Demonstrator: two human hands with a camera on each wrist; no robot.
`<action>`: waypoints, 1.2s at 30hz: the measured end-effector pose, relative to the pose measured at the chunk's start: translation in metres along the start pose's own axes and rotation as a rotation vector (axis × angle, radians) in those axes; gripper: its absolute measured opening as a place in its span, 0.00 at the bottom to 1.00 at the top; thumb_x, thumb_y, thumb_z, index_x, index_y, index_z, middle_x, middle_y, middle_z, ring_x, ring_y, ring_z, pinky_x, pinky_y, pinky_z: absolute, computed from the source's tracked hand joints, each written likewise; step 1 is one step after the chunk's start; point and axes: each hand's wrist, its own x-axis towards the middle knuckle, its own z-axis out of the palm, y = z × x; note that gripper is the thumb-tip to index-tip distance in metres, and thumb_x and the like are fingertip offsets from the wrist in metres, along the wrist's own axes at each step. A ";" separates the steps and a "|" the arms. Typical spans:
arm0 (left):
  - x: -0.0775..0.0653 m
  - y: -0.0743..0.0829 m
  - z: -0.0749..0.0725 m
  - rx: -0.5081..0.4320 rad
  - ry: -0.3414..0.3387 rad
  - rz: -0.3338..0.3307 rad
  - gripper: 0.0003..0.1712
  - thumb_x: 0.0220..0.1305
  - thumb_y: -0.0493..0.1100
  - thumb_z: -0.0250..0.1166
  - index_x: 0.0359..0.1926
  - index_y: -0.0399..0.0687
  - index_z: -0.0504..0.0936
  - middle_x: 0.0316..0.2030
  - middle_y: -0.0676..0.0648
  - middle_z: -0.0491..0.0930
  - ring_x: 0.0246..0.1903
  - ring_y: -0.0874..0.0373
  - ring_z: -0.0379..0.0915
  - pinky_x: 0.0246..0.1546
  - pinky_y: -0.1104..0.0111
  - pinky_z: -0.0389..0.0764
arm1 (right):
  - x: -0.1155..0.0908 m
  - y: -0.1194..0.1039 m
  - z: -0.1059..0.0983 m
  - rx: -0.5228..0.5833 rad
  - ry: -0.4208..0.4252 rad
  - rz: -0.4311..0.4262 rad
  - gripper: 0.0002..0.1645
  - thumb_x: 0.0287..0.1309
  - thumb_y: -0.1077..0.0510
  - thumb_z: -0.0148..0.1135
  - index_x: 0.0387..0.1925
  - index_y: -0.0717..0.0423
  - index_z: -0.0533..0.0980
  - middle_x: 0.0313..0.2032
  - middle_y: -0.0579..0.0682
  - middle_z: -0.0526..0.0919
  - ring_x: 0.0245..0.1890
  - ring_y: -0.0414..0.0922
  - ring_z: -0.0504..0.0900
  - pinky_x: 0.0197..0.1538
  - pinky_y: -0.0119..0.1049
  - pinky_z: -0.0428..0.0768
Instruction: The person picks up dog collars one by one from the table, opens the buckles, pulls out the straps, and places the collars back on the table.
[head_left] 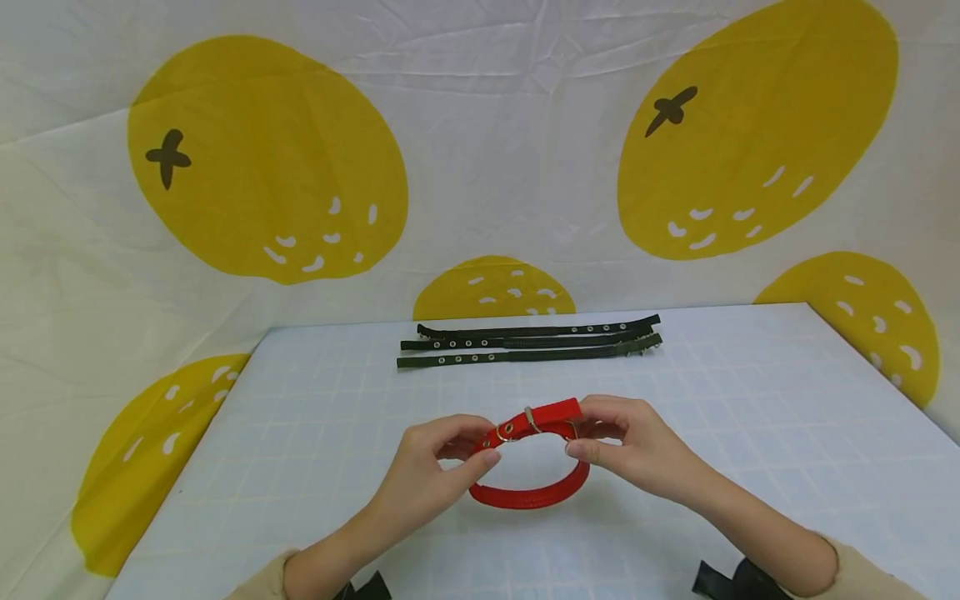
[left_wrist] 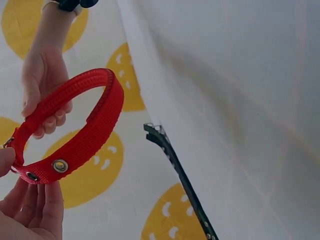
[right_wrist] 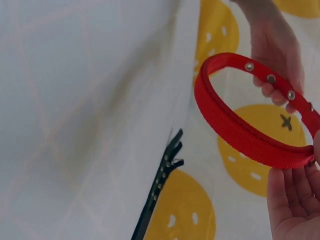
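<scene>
A red collar [head_left: 529,498] with metal eyelets and a buckle is closed into a loop and held up in front of me. My left hand [head_left: 438,462] pinches its left side between thumb and fingers, close to the eyelets. On the other side my right hand [head_left: 637,446] pinches it by the buckle, where the strap's free end points right. The left wrist view shows the red collar [left_wrist: 95,142] from its eyelet side, while in the right wrist view the red collar [right_wrist: 245,145] shows its padded band.
Three dark collars [head_left: 555,355] with eyelets lie side by side, stretched out straight, toward the back of the white table [head_left: 315,392]. Behind the table hangs a white cloth [head_left: 510,167] printed with yellow fruit shapes.
</scene>
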 end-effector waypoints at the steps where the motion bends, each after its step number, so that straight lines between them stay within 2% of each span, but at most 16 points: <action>1: 0.001 0.001 0.001 0.000 -0.002 -0.002 0.13 0.56 0.44 0.69 0.43 0.50 0.82 0.34 0.56 0.82 0.31 0.63 0.78 0.35 0.70 0.81 | 0.000 0.000 0.001 0.003 -0.004 -0.003 0.11 0.54 0.61 0.66 0.41 0.56 0.79 0.34 0.47 0.80 0.34 0.43 0.79 0.43 0.34 0.81; 5: 0.003 0.003 0.003 0.016 -0.002 0.021 0.12 0.56 0.45 0.69 0.42 0.50 0.83 0.34 0.57 0.82 0.31 0.63 0.77 0.34 0.69 0.81 | 0.001 0.000 0.003 0.007 -0.020 -0.008 0.11 0.55 0.60 0.66 0.42 0.55 0.79 0.34 0.47 0.80 0.35 0.43 0.79 0.43 0.35 0.81; 7: 0.004 0.004 0.003 0.023 0.002 0.013 0.12 0.56 0.45 0.69 0.42 0.51 0.83 0.34 0.57 0.82 0.32 0.64 0.77 0.34 0.69 0.81 | 0.001 -0.001 0.003 0.019 -0.030 0.018 0.11 0.55 0.60 0.65 0.42 0.54 0.78 0.35 0.47 0.80 0.36 0.44 0.79 0.43 0.36 0.81; 11: 0.005 0.006 0.004 -0.003 0.009 -0.007 0.11 0.55 0.43 0.69 0.41 0.50 0.84 0.34 0.56 0.83 0.32 0.64 0.79 0.35 0.70 0.81 | 0.004 -0.004 0.003 0.084 -0.061 0.054 0.13 0.57 0.61 0.63 0.45 0.55 0.77 0.37 0.48 0.80 0.38 0.46 0.80 0.45 0.37 0.80; 15: 0.005 0.008 0.006 -0.050 -0.004 0.012 0.11 0.55 0.44 0.69 0.41 0.48 0.84 0.34 0.54 0.84 0.31 0.63 0.79 0.35 0.69 0.81 | 0.008 -0.005 0.005 0.139 -0.090 0.050 0.12 0.57 0.61 0.62 0.44 0.56 0.78 0.37 0.51 0.81 0.37 0.47 0.80 0.44 0.38 0.80; 22: 0.006 0.010 0.008 -0.060 -0.001 0.025 0.11 0.54 0.42 0.69 0.40 0.48 0.84 0.33 0.55 0.84 0.29 0.63 0.79 0.34 0.68 0.82 | 0.011 -0.009 0.007 0.130 -0.031 0.090 0.08 0.53 0.59 0.67 0.37 0.52 0.81 0.33 0.49 0.81 0.33 0.48 0.79 0.38 0.40 0.80; 29: 0.006 0.011 0.009 -0.077 -0.006 0.089 0.10 0.55 0.41 0.69 0.40 0.45 0.84 0.33 0.52 0.84 0.29 0.63 0.79 0.32 0.68 0.82 | 0.011 -0.008 0.006 0.165 -0.024 0.097 0.06 0.52 0.62 0.68 0.34 0.51 0.82 0.32 0.50 0.81 0.33 0.50 0.78 0.35 0.42 0.81; 36: 0.006 0.010 0.011 -0.070 -0.011 0.051 0.10 0.53 0.38 0.70 0.39 0.47 0.84 0.33 0.53 0.84 0.29 0.63 0.78 0.32 0.67 0.82 | 0.010 -0.006 0.005 0.168 -0.025 0.103 0.06 0.51 0.62 0.68 0.34 0.51 0.82 0.33 0.50 0.81 0.34 0.51 0.78 0.36 0.42 0.81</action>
